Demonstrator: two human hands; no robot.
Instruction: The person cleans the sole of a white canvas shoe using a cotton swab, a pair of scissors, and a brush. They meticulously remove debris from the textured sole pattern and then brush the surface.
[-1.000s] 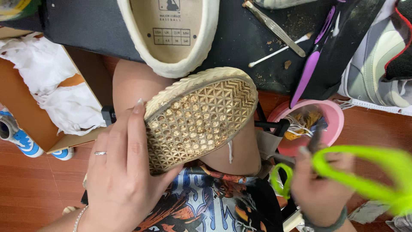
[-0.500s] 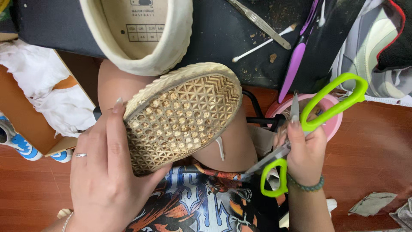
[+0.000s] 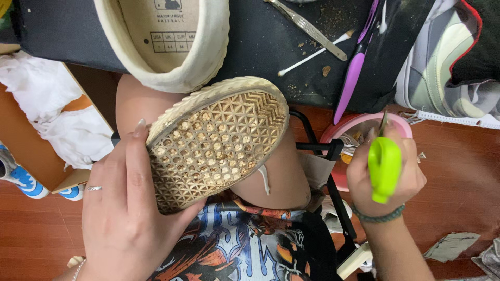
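My left hand [image 3: 127, 213] grips a cream shoe [image 3: 216, 140] turned sole up on my bare knee; its sole has a dirty tan lattice tread, and a white strip hangs from its lower edge. My right hand [image 3: 383, 171] holds bright green-handled scissors [image 3: 384, 166] upright, to the right of the shoe and apart from it, over a pink bowl [image 3: 401, 127]. The scissor blades point away and are mostly hidden by my fingers.
A second cream shoe [image 3: 161, 41] lies opening up on a black mat [image 3: 271, 47], with a metal tool [image 3: 307, 28], a cotton swab [image 3: 312, 54] and a purple-handled tool [image 3: 351, 83]. White cloth [image 3: 47, 119] fills a cardboard box at left. A grey sneaker [image 3: 448, 67] sits at right.
My right hand turned the green scissors from spread out sideways to upright and end-on and lifted a little. My left hand and the shoe have stayed on my knee.
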